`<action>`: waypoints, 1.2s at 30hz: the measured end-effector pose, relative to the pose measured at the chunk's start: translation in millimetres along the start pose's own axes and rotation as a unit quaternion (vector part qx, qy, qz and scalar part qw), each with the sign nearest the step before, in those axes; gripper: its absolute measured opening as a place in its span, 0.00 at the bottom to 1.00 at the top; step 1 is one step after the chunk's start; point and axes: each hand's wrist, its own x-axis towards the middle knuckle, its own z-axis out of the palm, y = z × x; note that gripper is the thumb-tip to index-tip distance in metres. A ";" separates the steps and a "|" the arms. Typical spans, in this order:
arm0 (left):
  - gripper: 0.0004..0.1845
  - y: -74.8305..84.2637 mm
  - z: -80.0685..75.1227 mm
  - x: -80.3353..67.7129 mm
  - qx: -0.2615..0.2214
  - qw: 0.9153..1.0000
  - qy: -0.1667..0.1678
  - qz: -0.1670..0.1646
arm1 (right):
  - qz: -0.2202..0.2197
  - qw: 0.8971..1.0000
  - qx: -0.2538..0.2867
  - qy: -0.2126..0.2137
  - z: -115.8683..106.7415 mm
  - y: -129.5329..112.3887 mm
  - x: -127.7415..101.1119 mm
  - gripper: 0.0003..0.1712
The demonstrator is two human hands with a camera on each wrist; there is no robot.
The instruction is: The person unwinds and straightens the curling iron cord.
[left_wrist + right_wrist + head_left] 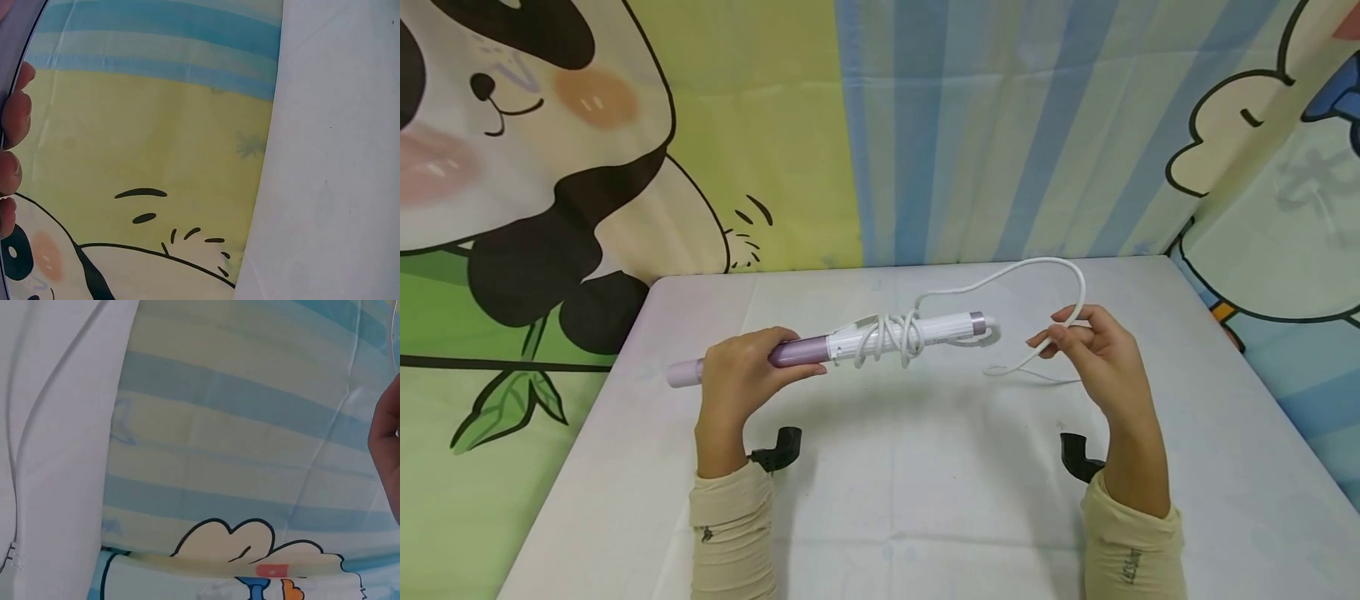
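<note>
Held above the table, a lavender and white hair curling iron (797, 352) slants slightly up to the right in the head view. My left hand (739, 371) grips its lavender part near the left end, thumb along the near side. Several loops of its white cord (902, 335) are wound round the white handle. From there the cord arcs up and over to my right hand (1101, 354), which pinches it between thumb and fingers. In the left wrist view, fingertips (15, 119) curl round the iron's edge. The right wrist view shows cord (47, 387) hanging at the left.
Under both hands lies a white-covered table (910, 483). A cartoon-printed curtain (760, 108) stands behind its far edge and round the sides. Black curved brackets (784, 448) stick out at both wrists, beside the beige sleeves (730, 533).
</note>
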 end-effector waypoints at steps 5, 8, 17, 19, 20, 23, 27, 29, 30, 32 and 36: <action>0.37 -2.0 -1.4 -1.1 -0.013 0.999 0.038 -0.003 | 0.114 0.990 -0.076 0.021 -3.2 8.6 4.0 0.13; 0.32 -2.7 -2.1 -1.7 -0.019 0.997 0.067 -0.016 | 0.182 0.974 -0.139 0.002 -5.7 14.2 6.6 0.25; 0.33 -1.4 -6.2 -0.3 -0.012 0.989 0.134 -0.060 | 0.240 0.907 -0.302 -0.168 -11.2 20.2 9.6 0.45; 0.36 -1.5 -6.1 0.0 -0.009 0.989 0.136 -0.060 | 0.231 0.901 -0.318 -0.182 -10.0 18.4 8.9 0.45; 0.35 -1.3 -5.9 0.2 -0.007 0.989 0.136 -0.059 | 0.226 0.900 -0.323 -0.187 -9.4 17.4 8.5 0.44; 0.31 0.1 -4.2 1.3 -0.006 0.990 0.133 -0.057 | 0.209 0.900 -0.330 -0.194 -8.4 14.5 6.9 0.42; 0.27 2.2 -2.1 2.7 -0.002 0.991 0.121 -0.054 | 0.170 0.913 -0.326 -0.177 -5.7 9.7 4.3 0.39; 0.27 2.8 -1.3 2.9 0.002 0.992 0.116 -0.052 | 0.139 0.927 -0.315 -0.150 -1.2 7.4 3.8 0.38; 0.27 3.0 -0.6 3.0 0.000 0.992 0.118 -0.052 | 0.121 0.934 -0.308 -0.136 2.1 6.6 3.8 0.37; 0.27 3.4 0.4 3.1 0.000 0.992 0.118 -0.050 | 0.090 0.944 -0.294 -0.117 10.6 5.7 4.6 0.36; 0.27 5.1 1.9 3.6 -0.001 0.992 0.120 -0.047 | 0.058 0.953 -0.271 -0.121 29.7 5.1 6.7 0.37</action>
